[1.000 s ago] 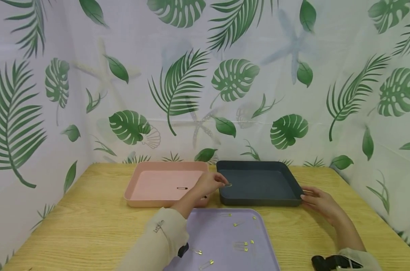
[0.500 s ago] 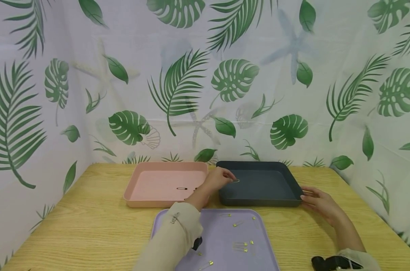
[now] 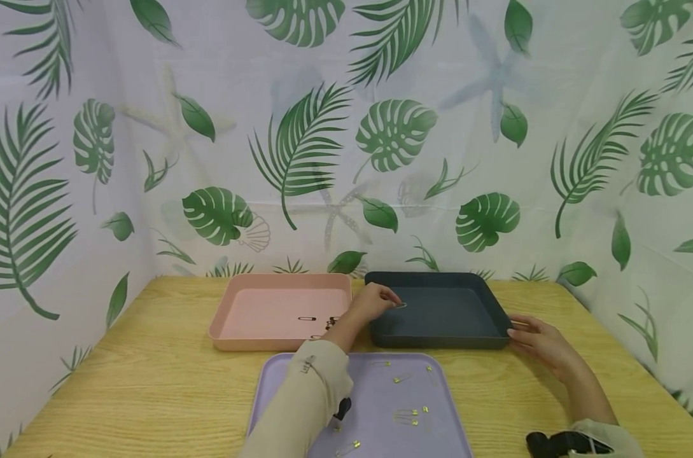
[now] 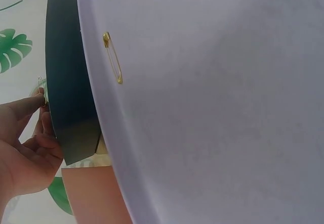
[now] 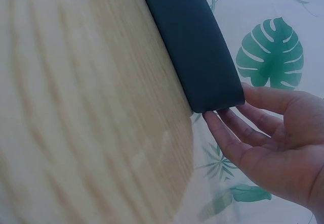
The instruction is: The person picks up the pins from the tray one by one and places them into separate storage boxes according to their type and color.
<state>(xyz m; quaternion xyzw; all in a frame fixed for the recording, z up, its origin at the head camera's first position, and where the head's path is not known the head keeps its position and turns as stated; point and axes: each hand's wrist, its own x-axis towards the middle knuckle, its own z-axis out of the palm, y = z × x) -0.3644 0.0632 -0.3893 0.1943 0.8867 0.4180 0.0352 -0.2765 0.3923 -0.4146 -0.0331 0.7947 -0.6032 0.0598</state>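
My left hand (image 3: 371, 301) is over the left part of the dark blue-grey tray (image 3: 446, 341), pinching a gold safety pin (image 4: 40, 86) between thumb and fingertips. My right hand (image 3: 543, 343) touches the right end of that tray; its fingers (image 5: 223, 135) lie against the corner, fairly straight and spread. On the lilac tray (image 3: 445, 388) in front lie several gold safety pins (image 3: 404, 412). The pink tray (image 3: 226, 344) at left bears several black safety pins (image 3: 307, 319), some of them partly hidden by my left forearm.
All three trays stand on a wood-grain table (image 3: 123, 375). Behind it hangs a white cloth (image 3: 323, 248) printed with green leaves. The left sleeve (image 3: 306, 394) crosses over the lilac tray and covers part of it.
My left hand has moved rightward with the safety pin, from the dark tray's left edge to over its inside. More black pins show in the pink tray. The right hand keeps its place.
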